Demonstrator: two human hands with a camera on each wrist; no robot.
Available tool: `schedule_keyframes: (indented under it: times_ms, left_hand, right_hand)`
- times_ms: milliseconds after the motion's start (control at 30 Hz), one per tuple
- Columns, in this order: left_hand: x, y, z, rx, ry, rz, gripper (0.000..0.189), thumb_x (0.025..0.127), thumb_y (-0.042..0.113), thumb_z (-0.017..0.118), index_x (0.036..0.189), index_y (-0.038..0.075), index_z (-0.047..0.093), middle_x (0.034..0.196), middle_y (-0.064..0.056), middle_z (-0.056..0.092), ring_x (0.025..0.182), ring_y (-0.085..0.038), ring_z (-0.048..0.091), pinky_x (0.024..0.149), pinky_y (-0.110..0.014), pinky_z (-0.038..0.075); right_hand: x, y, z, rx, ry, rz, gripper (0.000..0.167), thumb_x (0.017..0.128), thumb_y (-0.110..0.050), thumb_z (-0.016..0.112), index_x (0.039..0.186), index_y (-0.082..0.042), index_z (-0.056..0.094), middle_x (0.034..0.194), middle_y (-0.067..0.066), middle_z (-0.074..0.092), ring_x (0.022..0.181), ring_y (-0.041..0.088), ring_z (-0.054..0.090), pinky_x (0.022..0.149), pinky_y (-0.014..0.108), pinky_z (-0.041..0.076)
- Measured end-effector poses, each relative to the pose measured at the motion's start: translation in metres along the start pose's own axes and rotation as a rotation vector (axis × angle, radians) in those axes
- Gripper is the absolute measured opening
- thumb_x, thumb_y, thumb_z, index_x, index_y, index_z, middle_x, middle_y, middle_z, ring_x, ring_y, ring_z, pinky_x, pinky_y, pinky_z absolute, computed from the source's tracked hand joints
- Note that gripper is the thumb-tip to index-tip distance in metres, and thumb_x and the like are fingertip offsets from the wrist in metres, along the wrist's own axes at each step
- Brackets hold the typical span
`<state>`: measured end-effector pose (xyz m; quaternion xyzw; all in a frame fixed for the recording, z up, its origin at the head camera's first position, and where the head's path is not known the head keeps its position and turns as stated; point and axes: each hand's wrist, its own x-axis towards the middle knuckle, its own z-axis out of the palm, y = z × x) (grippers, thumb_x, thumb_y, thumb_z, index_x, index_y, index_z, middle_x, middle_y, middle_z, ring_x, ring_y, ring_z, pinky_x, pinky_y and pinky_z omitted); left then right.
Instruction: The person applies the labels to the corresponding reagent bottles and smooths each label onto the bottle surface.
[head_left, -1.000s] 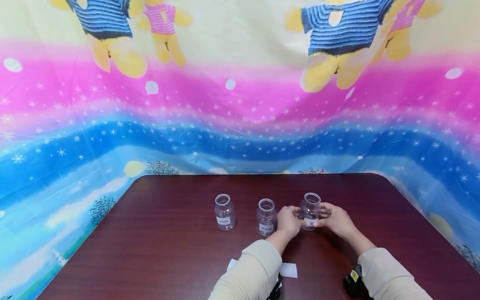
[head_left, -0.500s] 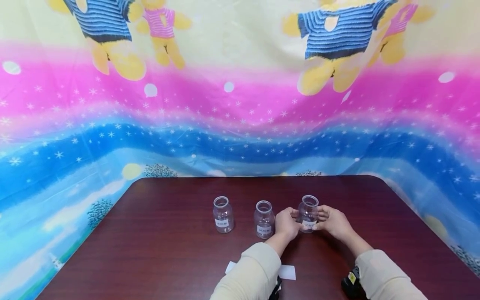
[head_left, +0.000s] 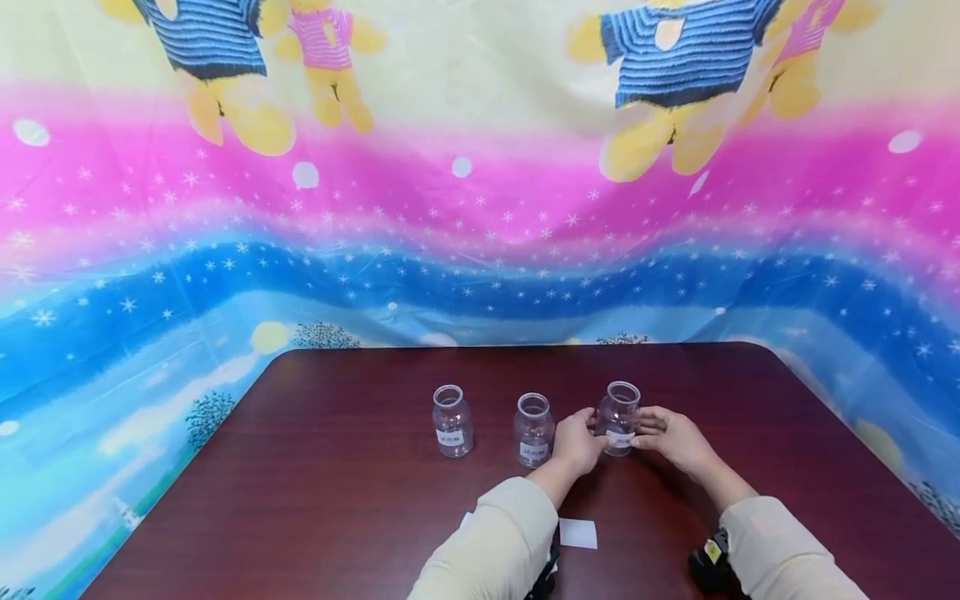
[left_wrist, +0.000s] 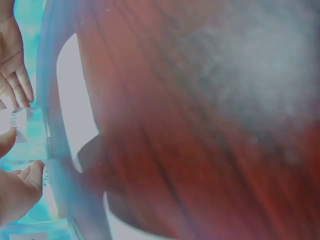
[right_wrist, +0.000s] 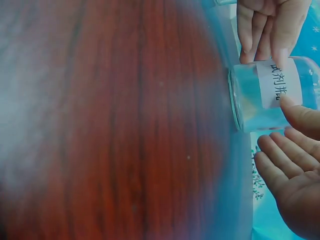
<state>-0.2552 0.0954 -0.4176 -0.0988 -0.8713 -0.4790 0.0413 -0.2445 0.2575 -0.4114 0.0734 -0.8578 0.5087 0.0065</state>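
A clear glass reagent bottle (head_left: 620, 406) stands upright between my hands, on the right side of the table. My left hand (head_left: 574, 443) holds its left side, thumb on the front near the label. From the other side my right hand (head_left: 681, 444) holds it, thumb on the label's right end and extended fingers beside the glass. In the right wrist view, both thumbs touch the white label (right_wrist: 271, 92), which bears handwritten characters. Two similar labelled bottles stand to the left: the middle bottle (head_left: 533, 425) close to my left hand, the left bottle (head_left: 452, 419) farther off.
A white paper piece (head_left: 579, 533) lies on the dark red table (head_left: 300, 483), partly hidden by my left sleeve (head_left: 495, 537). Black devices show at both wrists, one by the right cuff (head_left: 708, 567). A printed cloth (head_left: 480, 217) hangs behind the table.
The head view has shifted slightly. Both hands stay at the right bottle with their thumbs at its label, and the other bottles keep their places.
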Motion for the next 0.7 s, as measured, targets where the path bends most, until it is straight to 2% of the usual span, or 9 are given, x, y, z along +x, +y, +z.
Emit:
schedule_keyframes:
  times_ms: [100,200,300,400,533,633,700]
  left_hand:
    - [-0.004,0.003,-0.007,-0.019,-0.044,-0.021,0.051,0.069,0.020,0.071,0.113,0.001,0.053,0.097,-0.004,0.061,0.085,-0.012,0.058,0.069,-0.022,0.045]
    - [-0.012,0.003,-0.017,-0.023,-0.082,-0.012,0.048,0.071,0.026,0.070,0.111,0.003,0.055,0.098,-0.004,0.061,0.086,-0.012,0.057,0.069,-0.024,0.045]
    - [-0.022,0.001,-0.030,-0.030,-0.111,0.018,0.043,0.073,0.028,0.067,0.108,0.004,0.057,0.099,-0.003,0.060,0.087,-0.012,0.057,0.070,-0.023,0.045]
    - [-0.034,-0.004,-0.046,-0.027,-0.157,0.083,0.041,0.076,0.028,0.064,0.107,0.003,0.057,0.102,-0.005,0.060,0.090,-0.015,0.057,0.072,-0.023,0.044]
    - [-0.052,-0.012,-0.073,0.016,-0.244,0.160,0.040,0.080,0.029,0.058,0.109,0.002,0.056,0.103,-0.008,0.059,0.094,-0.017,0.056,0.077,-0.024,0.043]
    - [-0.065,-0.020,-0.098,0.064,-0.294,0.182,0.042,0.083,0.032,0.054,0.113,0.003,0.054,0.106,-0.008,0.059,0.096,-0.016,0.055,0.079,-0.026,0.042]
    - [-0.073,-0.027,-0.116,0.120,-0.305,0.195,0.045,0.084,0.034,0.052,0.116,0.003,0.051,0.109,-0.009,0.057,0.099,-0.018,0.053,0.082,-0.029,0.041]
  right_hand:
    - [-0.004,0.000,-0.003,-0.028,0.019,-0.010,0.048,0.077,-0.013,0.064,0.114,0.012,0.044,0.109,0.029,0.050,0.100,0.037,0.050,0.074,0.034,0.046]
    - [-0.009,-0.001,-0.006,-0.123,0.059,-0.018,0.048,0.079,-0.022,0.062,0.111,0.010,0.048,0.107,0.026,0.053,0.098,0.035,0.051,0.076,0.039,0.045]
    - [-0.017,-0.002,-0.009,-0.244,0.082,-0.012,0.051,0.082,-0.035,0.056,0.112,0.006,0.050,0.108,0.023,0.053,0.098,0.035,0.050,0.078,0.045,0.041]
    - [-0.023,-0.005,-0.009,-0.319,0.084,-0.014,0.055,0.083,-0.043,0.050,0.113,0.003,0.050,0.109,0.022,0.052,0.098,0.035,0.049,0.078,0.048,0.040]
    - [-0.030,-0.009,-0.009,-0.380,0.088,-0.053,0.056,0.085,-0.045,0.046,0.114,0.003,0.050,0.108,0.021,0.053,0.097,0.034,0.050,0.077,0.047,0.040]
    - [-0.035,-0.012,-0.009,-0.451,0.086,-0.079,0.058,0.085,-0.045,0.045,0.116,0.004,0.048,0.111,0.023,0.051,0.100,0.037,0.048,0.079,0.050,0.038]
    - [-0.036,-0.012,-0.009,-0.511,0.079,-0.085,0.059,0.086,-0.045,0.044,0.117,0.005,0.046,0.113,0.024,0.049,0.104,0.039,0.045,0.081,0.052,0.036]
